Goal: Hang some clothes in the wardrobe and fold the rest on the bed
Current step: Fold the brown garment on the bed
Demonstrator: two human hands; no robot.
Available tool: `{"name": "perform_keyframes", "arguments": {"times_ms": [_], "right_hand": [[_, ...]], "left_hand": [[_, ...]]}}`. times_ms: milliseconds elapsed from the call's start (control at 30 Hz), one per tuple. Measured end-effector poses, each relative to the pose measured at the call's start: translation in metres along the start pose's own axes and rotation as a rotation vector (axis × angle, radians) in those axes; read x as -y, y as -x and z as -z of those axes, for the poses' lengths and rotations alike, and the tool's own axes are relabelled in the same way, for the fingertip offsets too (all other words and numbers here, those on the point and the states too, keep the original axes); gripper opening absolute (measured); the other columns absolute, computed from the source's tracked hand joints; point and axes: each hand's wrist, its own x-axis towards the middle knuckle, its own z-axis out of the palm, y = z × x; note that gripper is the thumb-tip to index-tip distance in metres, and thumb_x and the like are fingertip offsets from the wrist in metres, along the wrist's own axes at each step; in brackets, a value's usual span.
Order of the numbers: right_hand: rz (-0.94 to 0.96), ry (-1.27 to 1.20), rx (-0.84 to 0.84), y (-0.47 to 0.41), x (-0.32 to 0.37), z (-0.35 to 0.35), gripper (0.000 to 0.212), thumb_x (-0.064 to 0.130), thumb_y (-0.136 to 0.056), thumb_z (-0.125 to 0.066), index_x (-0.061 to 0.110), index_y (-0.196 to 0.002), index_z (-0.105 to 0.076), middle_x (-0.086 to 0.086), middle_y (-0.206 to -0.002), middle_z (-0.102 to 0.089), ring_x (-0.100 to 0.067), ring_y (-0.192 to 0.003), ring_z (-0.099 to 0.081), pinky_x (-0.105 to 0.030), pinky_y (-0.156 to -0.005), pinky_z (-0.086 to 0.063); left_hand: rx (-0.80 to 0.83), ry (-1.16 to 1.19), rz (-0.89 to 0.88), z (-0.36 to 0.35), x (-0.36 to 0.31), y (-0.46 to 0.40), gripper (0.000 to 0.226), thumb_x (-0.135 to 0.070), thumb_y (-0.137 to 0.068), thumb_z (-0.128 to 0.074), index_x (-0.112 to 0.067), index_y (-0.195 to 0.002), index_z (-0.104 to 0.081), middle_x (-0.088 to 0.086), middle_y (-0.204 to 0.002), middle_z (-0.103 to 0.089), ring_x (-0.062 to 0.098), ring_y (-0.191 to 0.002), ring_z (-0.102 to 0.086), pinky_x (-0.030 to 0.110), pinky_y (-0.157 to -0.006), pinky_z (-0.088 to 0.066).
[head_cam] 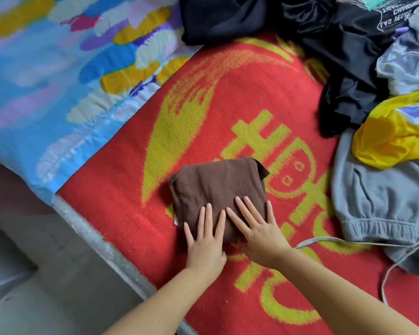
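Two flat, open hands, left hand (205, 240) and right hand (257, 228), are being pressed on the folded brown cloth (215, 187); next, another piece is probably being picked from the pile (373, 117).

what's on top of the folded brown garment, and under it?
On the folded brown garment: both hands, left hand and right hand, lying flat with fingers straight. Under it: the red and yellow blanket. Whether anything lies between the two is covered.
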Motion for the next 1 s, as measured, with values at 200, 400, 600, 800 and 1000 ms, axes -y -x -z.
{"name": "perform_keyframes", "arguments": {"times_ms": [200,400,600,800,1000], "right_hand": [[-0.071,-0.009,-0.062,-0.02,-0.012,-0.013,0.095,0.018,-0.093,-0.052,0.035,-0.144,0.027,0.001,-0.152,0.03,-0.032,-0.14,0.026,-0.065,-0.112,0.001],[-0.089,-0.142,0.033,-0.025,-0.008,0.003,0.083,0.008,-0.097,-0.046,0.034,-0.151,0.011,0.005,-0.161,0.01,-0.027,-0.147,0.016,-0.043,-0.116,-0.024],[-0.085,-0.136,0.061,-0.016,0.0,0.069,0.081,-0.001,-0.094,-0.048,0.03,-0.154,-0.004,0.003,-0.16,-0.011,-0.028,-0.148,-0.004,-0.038,-0.097,-0.049],[-0.033,-0.063,0.02,0.009,0.027,0.143,0.077,0.004,-0.095,-0.049,0.027,-0.154,-0.005,0.001,-0.158,-0.019,-0.03,-0.146,-0.012,-0.039,-0.096,-0.05],[0.13,0.094,-0.092,0.042,0.08,0.184,0.08,0.009,-0.095,-0.053,0.029,-0.153,-0.002,0.001,-0.156,-0.021,-0.031,-0.145,-0.014,-0.042,-0.101,-0.046]], "left_hand": [[-0.046,-0.096,0.03,-0.007,0.004,-0.027,0.114,-0.036,-0.087,-0.061,-0.03,-0.132,0.044,0.015,-0.154,0.027,0.025,-0.13,0.045,0.068,-0.107,0.001],[-0.059,0.005,-0.002,0.009,0.022,-0.026,0.09,-0.006,-0.091,-0.046,-0.04,-0.149,0.013,-0.003,-0.16,0.014,0.013,-0.145,0.02,0.059,-0.113,-0.012],[0.0,0.256,-0.067,0.074,0.027,-0.011,0.085,0.013,-0.085,-0.038,-0.036,-0.151,-0.018,-0.008,-0.161,-0.004,0.015,-0.148,0.005,0.044,-0.113,-0.026],[-0.023,0.214,-0.133,0.153,0.042,0.03,0.081,0.017,-0.087,-0.029,-0.031,-0.152,-0.021,-0.006,-0.16,-0.009,0.017,-0.148,-0.003,0.038,-0.115,-0.025],[-0.198,0.15,-0.105,0.172,0.069,0.109,0.082,0.015,-0.086,-0.032,-0.031,-0.152,-0.017,-0.007,-0.161,-0.006,0.015,-0.148,-0.001,0.034,-0.112,-0.029]]}}
